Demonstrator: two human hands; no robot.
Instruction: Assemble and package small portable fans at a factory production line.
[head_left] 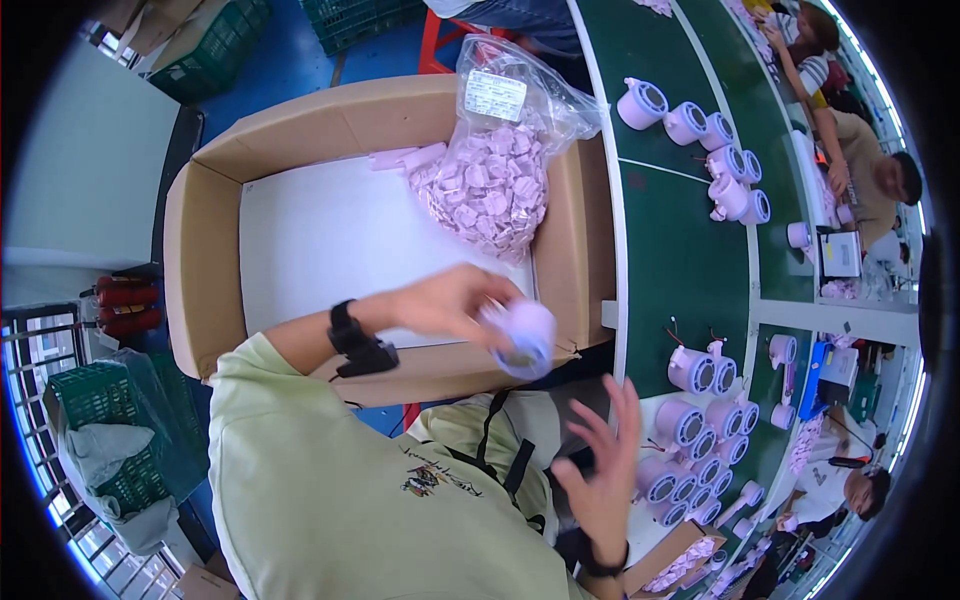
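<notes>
My left hand [445,303], with a black band and watch at the wrist, grips a lilac cylindrical housing [527,338] over the near right edge of a cardboard box. The housing is slightly blurred, with a paler ring at its lower end. Apart from it, to the lower right, my right hand [607,465] is raised with fingers spread and nothing in them. Close to this hand, several similar lilac housings [680,422] stand grouped on the bench, their dark round openings showing.
The large cardboard box [205,255] holds a white sheet and a clear bag of small lilac parts [490,190]. Along the right runs a green-topped bench [655,265] with more housings [642,104]. A small carton [675,560] sits lower right. Other people work across the bench.
</notes>
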